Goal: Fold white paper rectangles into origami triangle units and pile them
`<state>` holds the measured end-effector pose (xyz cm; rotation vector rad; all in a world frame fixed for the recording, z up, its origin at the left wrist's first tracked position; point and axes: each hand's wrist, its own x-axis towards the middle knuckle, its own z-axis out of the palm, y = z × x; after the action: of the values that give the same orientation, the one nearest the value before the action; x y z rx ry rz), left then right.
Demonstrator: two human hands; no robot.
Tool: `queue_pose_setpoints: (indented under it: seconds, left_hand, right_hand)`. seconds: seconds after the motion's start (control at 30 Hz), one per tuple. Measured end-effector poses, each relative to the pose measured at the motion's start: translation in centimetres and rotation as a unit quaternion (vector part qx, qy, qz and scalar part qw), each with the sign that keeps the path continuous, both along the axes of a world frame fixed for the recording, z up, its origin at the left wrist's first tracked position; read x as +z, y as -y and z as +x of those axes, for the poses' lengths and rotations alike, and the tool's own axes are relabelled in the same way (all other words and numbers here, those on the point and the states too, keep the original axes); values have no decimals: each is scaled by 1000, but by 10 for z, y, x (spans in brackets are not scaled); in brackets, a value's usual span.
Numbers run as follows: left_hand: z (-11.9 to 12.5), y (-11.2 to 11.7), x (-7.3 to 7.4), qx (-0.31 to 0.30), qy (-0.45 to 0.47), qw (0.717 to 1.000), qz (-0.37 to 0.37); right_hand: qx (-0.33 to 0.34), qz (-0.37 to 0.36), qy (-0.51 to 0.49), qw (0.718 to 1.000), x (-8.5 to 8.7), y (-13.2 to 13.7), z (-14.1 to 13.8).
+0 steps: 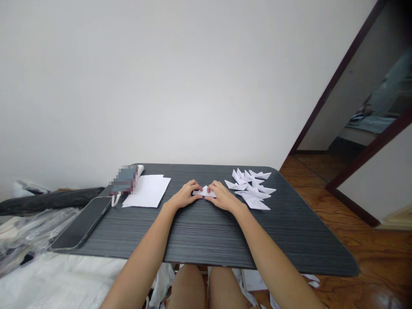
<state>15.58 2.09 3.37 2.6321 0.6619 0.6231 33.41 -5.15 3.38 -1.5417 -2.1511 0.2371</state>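
Observation:
A small folded white paper boat (205,192) is held just above or on the dark table, with a point sticking up at its middle. My left hand (187,194) pinches its left end between thumb and fingers. At the opposite end, my right hand (221,196) grips the paper the same way. Right of my right hand lies a loose pile of several folded paper boats (252,189). Flat white paper sheets (147,191) are stacked to the left of my left hand.
The dark, grained table (206,240) stands against a white wall. A phone (82,223) lies at its left edge, beside a blurred-out object (125,179) with a white cable. Plastic bags (35,236) are heaped left of the table; a doorway (347,111) opens at right.

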Motion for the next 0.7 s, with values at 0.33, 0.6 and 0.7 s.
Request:
queue_pose_setpoints:
  seconds: [0.33, 0.6, 0.7]
  left_hand:
    - [4, 3, -2, 46, 68, 996, 41]
    - [14, 10, -1, 142, 188, 972, -14]
    - [16, 10, -1, 139, 196, 969, -63]
  right_hand:
    - [1, 40, -122, 992, -4, -10, 5]
    - [-45, 71, -231, 969, 4, -15, 5]
    - [-28, 73, -237, 968, 7, -13, 5]
